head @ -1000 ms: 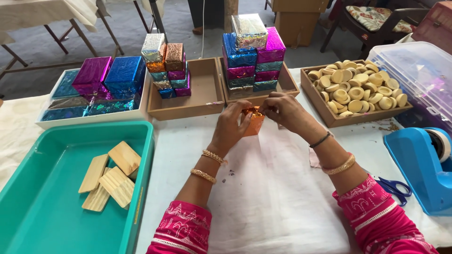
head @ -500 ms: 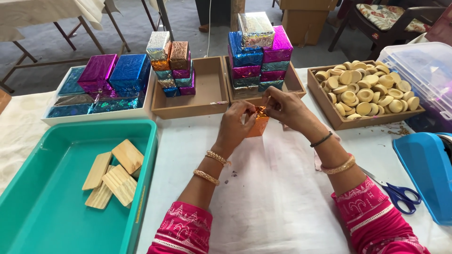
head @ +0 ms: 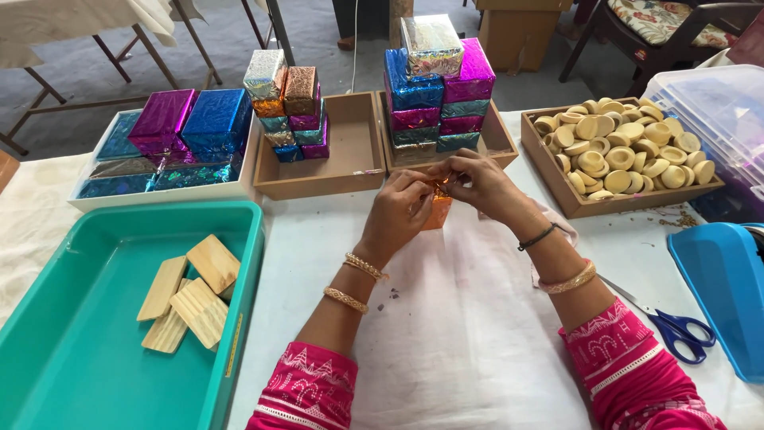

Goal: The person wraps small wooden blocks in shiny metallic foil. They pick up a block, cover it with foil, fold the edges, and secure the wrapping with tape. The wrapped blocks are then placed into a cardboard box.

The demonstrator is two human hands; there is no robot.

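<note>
Fingers of both my hands close on a small orange foil-wrapped block [head: 437, 209] standing on the white table cover [head: 446, 334], just in front of the wooden tray of big wrapped blocks [head: 439, 87]. My left hand [head: 395, 213] curls around its left side, fingertips pinching the shiny foil at the top. My right hand [head: 480, 185] comes in from the other side, thumb and forefinger nipped shut on the same crinkled top edge. To the left sits a teal tub [head: 239, 263] holding bare wooden blocks [head: 191, 291]. A tray of round wooden pieces [head: 625, 147] lies to my right, and blue-handled scissors [head: 672, 326] rest near my right forearm.
</note>
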